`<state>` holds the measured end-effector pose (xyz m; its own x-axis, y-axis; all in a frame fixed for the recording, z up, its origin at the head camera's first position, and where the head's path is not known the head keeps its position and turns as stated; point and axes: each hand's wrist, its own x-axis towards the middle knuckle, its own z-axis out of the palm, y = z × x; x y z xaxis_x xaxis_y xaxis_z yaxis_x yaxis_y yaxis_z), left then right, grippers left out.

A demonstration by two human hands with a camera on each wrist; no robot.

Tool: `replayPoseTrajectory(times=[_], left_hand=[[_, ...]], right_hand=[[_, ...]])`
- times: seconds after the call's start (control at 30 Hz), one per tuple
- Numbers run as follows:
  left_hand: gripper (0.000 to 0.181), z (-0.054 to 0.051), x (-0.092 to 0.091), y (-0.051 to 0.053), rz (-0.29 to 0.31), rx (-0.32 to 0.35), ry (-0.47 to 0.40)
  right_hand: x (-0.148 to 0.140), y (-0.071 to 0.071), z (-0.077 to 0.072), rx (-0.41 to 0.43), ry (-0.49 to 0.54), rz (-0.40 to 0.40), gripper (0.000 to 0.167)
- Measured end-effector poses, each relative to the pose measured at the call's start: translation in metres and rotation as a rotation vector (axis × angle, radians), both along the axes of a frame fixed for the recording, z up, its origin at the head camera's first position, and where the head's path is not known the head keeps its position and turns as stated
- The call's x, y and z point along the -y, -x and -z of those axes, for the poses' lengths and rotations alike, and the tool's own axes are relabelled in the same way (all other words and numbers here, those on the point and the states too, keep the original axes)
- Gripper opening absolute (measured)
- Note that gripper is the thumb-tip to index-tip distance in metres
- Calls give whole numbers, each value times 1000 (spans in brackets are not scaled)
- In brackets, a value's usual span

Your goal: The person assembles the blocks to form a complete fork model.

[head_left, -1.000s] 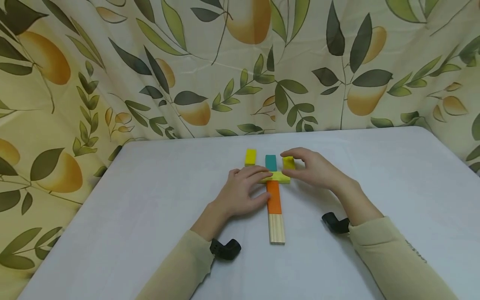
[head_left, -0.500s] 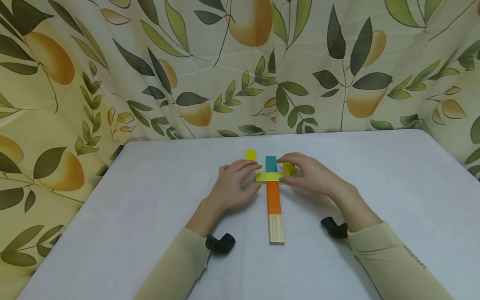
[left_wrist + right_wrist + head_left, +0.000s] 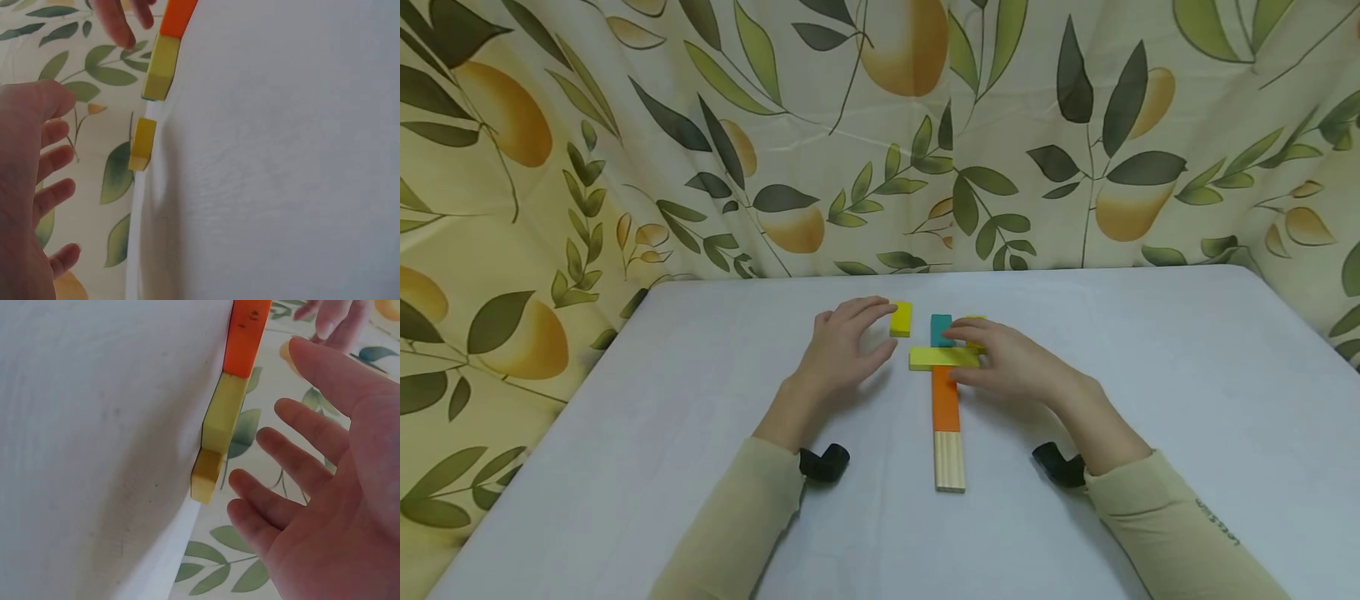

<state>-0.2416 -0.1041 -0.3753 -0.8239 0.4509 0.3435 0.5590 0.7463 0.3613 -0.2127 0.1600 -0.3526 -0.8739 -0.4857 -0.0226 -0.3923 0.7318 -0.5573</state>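
Observation:
A row of wooden blocks runs away from me on the table: a plain striped block [image 3: 950,462], an orange block [image 3: 944,404], a yellow-green block [image 3: 932,358] lying crosswise, then a teal block [image 3: 940,327]. My left hand [image 3: 838,346] hovers with spread, relaxed fingers beside the left yellow block [image 3: 900,320]; the left wrist view shows a gap between hand and block. Over the right end of the crosswise block is my right hand [image 3: 1018,358], fingers loosely extended, holding nothing. It partly hides the right yellow block [image 3: 207,475], which touches the crosswise block in the right wrist view.
A white-covered table [image 3: 715,375] spreads around the blocks. Behind it hangs a curtain [image 3: 865,158] with a fruit and leaf print. A black camera mount sits at each wrist, the left one [image 3: 825,463] and the right one [image 3: 1060,465].
My left hand has left the crosswise block and moved left to the left yellow block. My right hand has shifted left and slightly nearer, over the crosswise block's right end.

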Motion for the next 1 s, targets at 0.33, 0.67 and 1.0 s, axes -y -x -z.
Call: replayPoseTrajectory(times=[0.33, 0.67, 1.0], left_hand=[[44, 0, -4, 19, 27, -3, -2], [45, 3, -9, 26, 2, 82, 53], [48, 3, -11, 31, -16, 159, 101]], right_hand=[[3, -4, 1, -12, -19, -35, 55], [5, -3, 3, -7, -42, -36, 53], [8, -2, 6, -12, -84, -53, 51]])
